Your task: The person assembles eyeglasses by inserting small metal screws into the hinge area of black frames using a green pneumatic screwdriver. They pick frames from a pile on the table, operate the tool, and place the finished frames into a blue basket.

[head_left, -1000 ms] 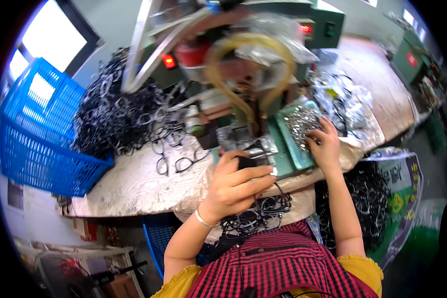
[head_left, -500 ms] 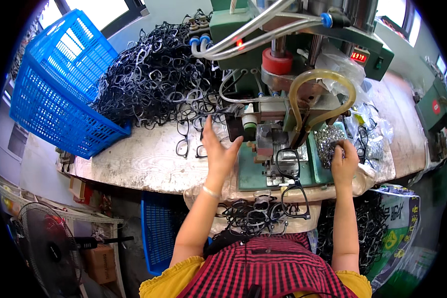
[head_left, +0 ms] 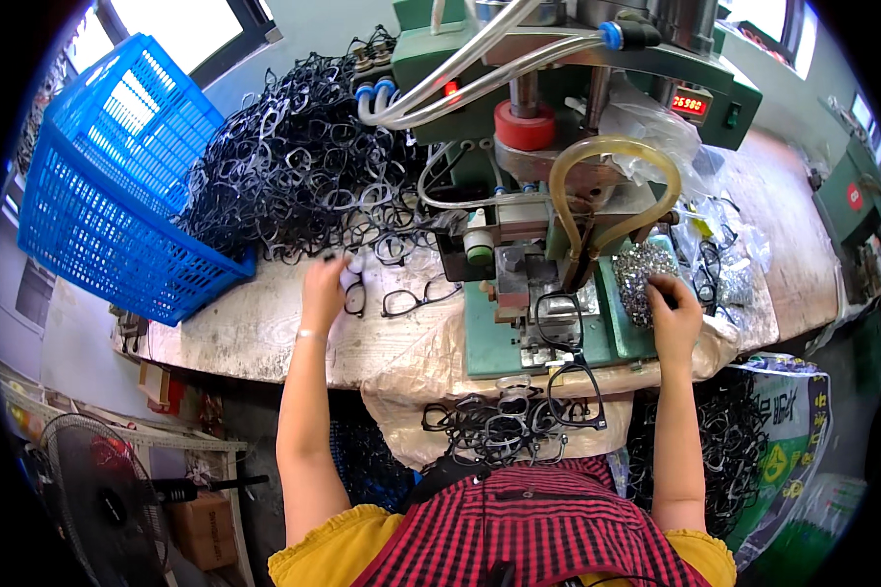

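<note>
My left hand is closed at the front edge of the heap, its fingers pinched on a black eyeglass frame lying on the table. To the right, my right hand has its fingertips curled together at a pile of small shiny metal parts in a green tray; what they hold is too small to make out. Between the hands, a dark eyeglass frame hangs at the metal fixture of a green press. Another eyeglass frame lies on the table between my left hand and the press.
A large heap of eyeglass frames spills from a tipped blue basket at the far left. More frames rest on the cloth at my lap. Plastic bags lie beyond the tray. A fan stands low at left.
My left hand has moved left, away from the press, and gone from spread fingers to a pinch on an eyeglass frame. My right hand stays at the metal parts.
</note>
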Demonstrator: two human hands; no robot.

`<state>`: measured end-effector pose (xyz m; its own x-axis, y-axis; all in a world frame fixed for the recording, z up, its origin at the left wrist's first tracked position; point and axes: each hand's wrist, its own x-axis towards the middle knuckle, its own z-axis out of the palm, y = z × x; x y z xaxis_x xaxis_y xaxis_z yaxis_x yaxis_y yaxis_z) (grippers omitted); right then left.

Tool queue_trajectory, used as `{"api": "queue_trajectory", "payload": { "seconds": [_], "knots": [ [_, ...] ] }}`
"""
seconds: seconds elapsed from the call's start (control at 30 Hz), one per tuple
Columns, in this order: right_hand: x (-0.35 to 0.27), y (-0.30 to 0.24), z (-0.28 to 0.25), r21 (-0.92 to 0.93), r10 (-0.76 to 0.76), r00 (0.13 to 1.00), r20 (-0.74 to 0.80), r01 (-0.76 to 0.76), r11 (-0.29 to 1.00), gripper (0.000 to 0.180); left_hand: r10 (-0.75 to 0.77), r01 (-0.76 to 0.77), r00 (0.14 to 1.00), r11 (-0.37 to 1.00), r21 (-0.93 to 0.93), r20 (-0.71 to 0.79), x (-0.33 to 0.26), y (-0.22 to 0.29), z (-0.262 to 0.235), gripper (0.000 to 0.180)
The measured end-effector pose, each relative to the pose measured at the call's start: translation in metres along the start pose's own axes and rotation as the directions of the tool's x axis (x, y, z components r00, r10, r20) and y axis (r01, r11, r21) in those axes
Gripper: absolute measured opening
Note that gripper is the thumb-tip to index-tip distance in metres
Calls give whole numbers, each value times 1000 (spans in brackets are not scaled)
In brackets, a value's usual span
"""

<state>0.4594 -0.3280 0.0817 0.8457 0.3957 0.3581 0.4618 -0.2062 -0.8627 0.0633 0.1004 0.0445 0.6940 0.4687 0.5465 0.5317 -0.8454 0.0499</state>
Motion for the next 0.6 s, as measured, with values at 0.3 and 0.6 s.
{"api": "queue_trajectory", "payload": {
  "seconds": [0.3,0.6],
  "knots": [
    [-30,-40,-38,-53,-147,987,62,150,987,15,-351,360,930,823,-439,105,-52,60,-39,39],
    [-18,-110,49,502,-100,982,161,6,865,36,-661,352,665,-134,-926,348,-19,173,-20,32]
  ]
}}
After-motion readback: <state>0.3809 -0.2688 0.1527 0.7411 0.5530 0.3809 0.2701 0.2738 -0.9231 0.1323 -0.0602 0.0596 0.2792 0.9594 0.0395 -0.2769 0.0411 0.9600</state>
